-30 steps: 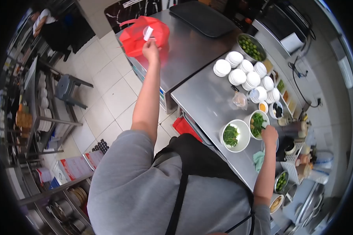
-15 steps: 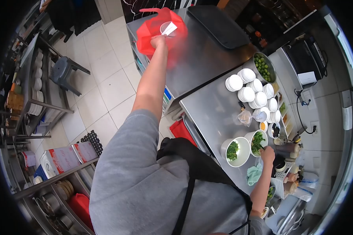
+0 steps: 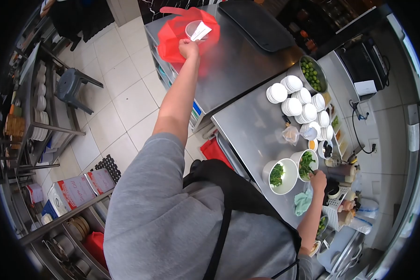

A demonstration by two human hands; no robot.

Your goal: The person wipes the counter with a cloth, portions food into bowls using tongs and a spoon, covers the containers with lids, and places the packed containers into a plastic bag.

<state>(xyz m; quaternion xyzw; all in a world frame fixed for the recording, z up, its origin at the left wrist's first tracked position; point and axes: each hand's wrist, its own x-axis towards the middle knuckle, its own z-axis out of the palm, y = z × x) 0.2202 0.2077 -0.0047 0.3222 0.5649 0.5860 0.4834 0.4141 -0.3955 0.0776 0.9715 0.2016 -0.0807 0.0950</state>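
Observation:
Stretched far forward, my left hand [image 3: 189,48] is closed, fingers pinched at the lower end of a white paper slip [image 3: 201,31]. Around and beneath it spreads a red plastic bag [image 3: 170,44], and a clear round cup [image 3: 190,29] shows behind the slip. My right hand [image 3: 318,181] is closed at the rim of a white bowl [image 3: 316,160] holding chopped greens [image 3: 306,164]. A thin dark utensil [image 3: 312,171] pokes from its fingers into that bowl; its kind is unclear. Beside it stands a second white bowl [image 3: 289,179] with greens.
Stacked white lids [image 3: 292,106] and a pot of limes [image 3: 311,74] stand behind the bowls. A green cloth [image 3: 303,203] lies near my right wrist. A black tray [image 3: 259,25] rests on the far counter. A grey stool [image 3: 74,88] stands on the floor left.
The slip has shifted slightly at my left fingertips, and more of the clear cup shows. My right hand stays at the bowl's rim. The whole view has drifted a little.

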